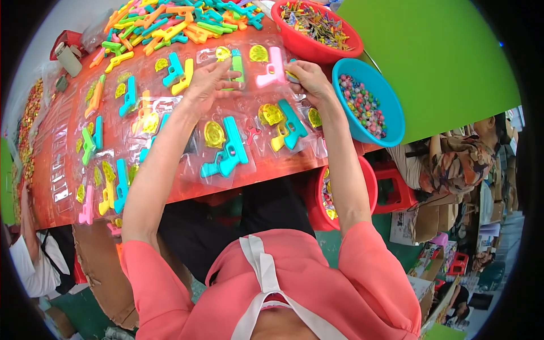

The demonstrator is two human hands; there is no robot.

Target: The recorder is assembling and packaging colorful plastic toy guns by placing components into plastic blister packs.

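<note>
My left hand (211, 86) reaches over the far row of clear plastic blister trays, fingers stretched and apart, beside a green toy gun (237, 69). To the right of it lies a pink toy gun (273, 69) in its tray, with a translucent yellow disc (258, 54) above. Just past the pink gun, my right hand (310, 80) is closed, fingertips together; a bit of teal and yellow shows at them, too small to name. Nearer me, trays hold a large teal toy gun (231, 150) with a yellow disc (214, 135), and a yellow and teal pair (292, 124).
A heap of coloured toy guns (181, 21) covers the far table. At the right stand a red basin (354, 42) of small wrapped pieces and a blue basin (396, 107) of colourful balls. A red bucket (369, 181) sits below the table edge. Other people work at both sides.
</note>
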